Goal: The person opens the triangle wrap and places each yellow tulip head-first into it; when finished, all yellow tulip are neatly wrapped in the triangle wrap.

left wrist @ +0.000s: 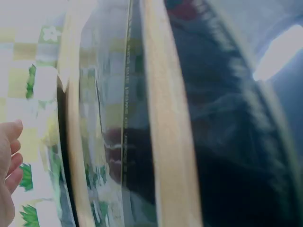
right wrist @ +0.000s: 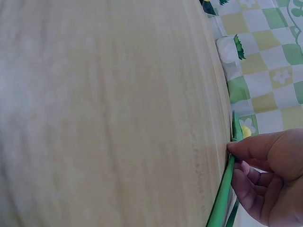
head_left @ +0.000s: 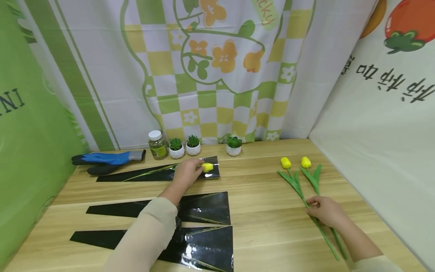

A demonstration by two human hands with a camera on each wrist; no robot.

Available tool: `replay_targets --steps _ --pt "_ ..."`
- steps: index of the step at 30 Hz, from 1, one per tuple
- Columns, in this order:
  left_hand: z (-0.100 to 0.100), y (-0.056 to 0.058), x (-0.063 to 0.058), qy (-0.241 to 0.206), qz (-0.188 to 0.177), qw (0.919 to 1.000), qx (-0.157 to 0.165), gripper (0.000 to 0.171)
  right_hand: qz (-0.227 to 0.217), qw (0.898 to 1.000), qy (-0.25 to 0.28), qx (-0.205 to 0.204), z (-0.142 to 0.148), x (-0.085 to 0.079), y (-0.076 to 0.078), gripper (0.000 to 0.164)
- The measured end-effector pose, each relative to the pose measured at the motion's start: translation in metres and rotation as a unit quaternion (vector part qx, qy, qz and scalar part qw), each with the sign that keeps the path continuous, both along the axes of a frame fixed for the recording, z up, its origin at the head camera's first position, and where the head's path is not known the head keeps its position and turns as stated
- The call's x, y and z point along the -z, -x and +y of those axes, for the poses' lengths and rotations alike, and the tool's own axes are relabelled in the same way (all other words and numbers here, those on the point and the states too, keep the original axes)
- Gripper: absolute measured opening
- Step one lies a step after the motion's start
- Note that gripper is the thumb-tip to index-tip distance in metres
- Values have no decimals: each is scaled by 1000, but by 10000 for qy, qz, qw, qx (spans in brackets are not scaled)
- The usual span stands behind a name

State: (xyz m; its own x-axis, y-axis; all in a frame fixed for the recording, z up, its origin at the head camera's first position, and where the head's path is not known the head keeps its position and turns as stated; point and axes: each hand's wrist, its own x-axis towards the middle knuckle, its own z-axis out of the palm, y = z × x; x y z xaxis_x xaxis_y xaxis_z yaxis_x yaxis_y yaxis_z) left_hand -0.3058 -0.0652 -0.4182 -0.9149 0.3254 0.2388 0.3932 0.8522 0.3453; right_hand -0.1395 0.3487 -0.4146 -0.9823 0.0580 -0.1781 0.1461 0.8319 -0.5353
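My left hand [head_left: 188, 170] is over the back black wrapping sleeve [head_left: 136, 176], fingertips right at the yellow head of an artificial tulip [head_left: 208, 167]. That tulip lies lengthwise along the sleeve, part of its green stem hidden by the hand. In the left wrist view the fingers [left wrist: 14, 163] look relaxed, with nothing between them. On the right, my right hand [head_left: 324, 210] pinches the green stem of a yellow tulip [head_left: 286, 163] between thumb and fingertips. A second yellow tulip [head_left: 306, 162] lies beside it, its stem passing under the hand.
Two more black sleeves, a middle one [head_left: 212, 207] and a front one [head_left: 207, 245], lie under and beside my left forearm. Along the back stand a lidded jar [head_left: 158, 146] and three potted succulents, one [head_left: 233, 146] apart. Blue-black gloves [head_left: 108, 158] lie at back left.
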Motion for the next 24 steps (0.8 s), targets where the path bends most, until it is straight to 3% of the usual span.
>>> replay_targets --steps 5,9,14,20,24 --pt "-1 -18 -9 -197 -116 9988 427 28 -7 9998 163 62 -1 2 2 40" --pt "-5 -36 -7 -515 54 9960 732 26 -22 9996 279 89 -1 2 3 41" --pt "-10 -62 0 -863 -155 9928 820 25 -34 9966 822 57 -10 -1 4 46" --pt "-12 -81 11 -997 -67 9901 988 24 -91 9838 1785 -99 -30 -2 11 50" --pt "-12 -88 18 -985 -145 9902 978 23 115 9741 2260 -22 -48 -1 19 50"
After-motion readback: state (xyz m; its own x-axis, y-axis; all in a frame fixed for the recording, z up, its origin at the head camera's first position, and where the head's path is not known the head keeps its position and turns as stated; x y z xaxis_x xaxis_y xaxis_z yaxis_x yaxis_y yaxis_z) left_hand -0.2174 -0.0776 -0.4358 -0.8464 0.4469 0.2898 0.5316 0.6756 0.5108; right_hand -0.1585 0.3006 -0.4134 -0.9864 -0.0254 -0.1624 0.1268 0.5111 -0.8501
